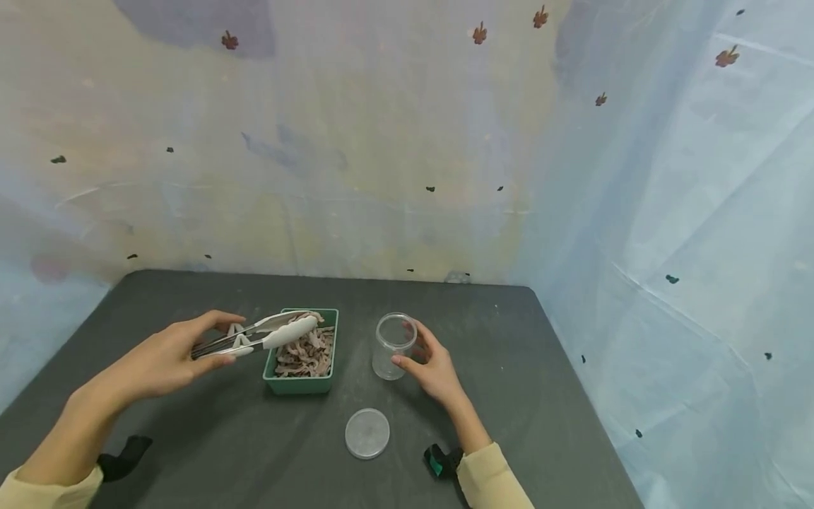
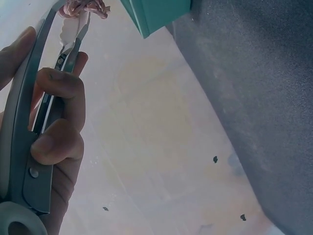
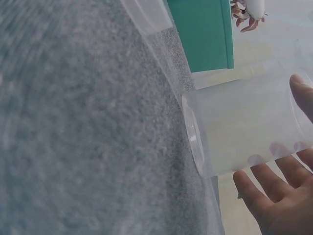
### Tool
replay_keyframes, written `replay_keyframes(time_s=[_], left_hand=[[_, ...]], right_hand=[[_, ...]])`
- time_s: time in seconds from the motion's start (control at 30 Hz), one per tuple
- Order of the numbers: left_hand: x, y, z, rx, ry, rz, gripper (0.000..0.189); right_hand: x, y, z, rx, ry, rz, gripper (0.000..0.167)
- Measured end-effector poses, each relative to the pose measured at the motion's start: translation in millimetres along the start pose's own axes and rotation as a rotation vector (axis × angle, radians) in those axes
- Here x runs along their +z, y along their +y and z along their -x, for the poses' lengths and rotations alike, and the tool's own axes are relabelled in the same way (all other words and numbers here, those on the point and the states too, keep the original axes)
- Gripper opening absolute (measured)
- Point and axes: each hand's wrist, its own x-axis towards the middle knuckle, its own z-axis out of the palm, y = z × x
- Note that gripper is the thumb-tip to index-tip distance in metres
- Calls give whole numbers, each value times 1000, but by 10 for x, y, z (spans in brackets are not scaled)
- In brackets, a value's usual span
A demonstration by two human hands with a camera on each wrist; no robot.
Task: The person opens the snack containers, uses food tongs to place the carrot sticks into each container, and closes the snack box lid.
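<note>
My left hand (image 1: 172,350) grips a pair of metal tongs (image 1: 278,334) with white tips. Between those tips, in the left wrist view, is a small bunch of brownish-pink strips (image 2: 84,7) like shredded meat. The tongs reach over a green rectangular container (image 1: 299,385), which holds many more such strips (image 1: 307,357). To its right stands a clear, open-topped jar (image 1: 385,362), upright on the table. My right hand (image 1: 439,371) holds it from the right, thumb on the near side and fingers around the far side. Through the jar's wall nothing shows inside.
A round translucent lid (image 1: 367,433) lies flat on the dark table (image 1: 521,396), in front of the jar. Black wrist straps (image 1: 125,458) show at both sleeves. Patterned sheeting (image 1: 381,141) hangs behind the table and along its right side.
</note>
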Motion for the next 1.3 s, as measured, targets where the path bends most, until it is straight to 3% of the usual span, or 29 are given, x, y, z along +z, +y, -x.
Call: replay_keyframes(time_s=[0.6, 1.3], left_hand=[[-24, 64, 24, 11, 55, 47, 58], [-160, 388, -308, 101, 91, 36, 55]], right_hand=[[38, 15, 28, 36, 1, -10, 74], [9, 14, -3, 17, 2, 0, 73]])
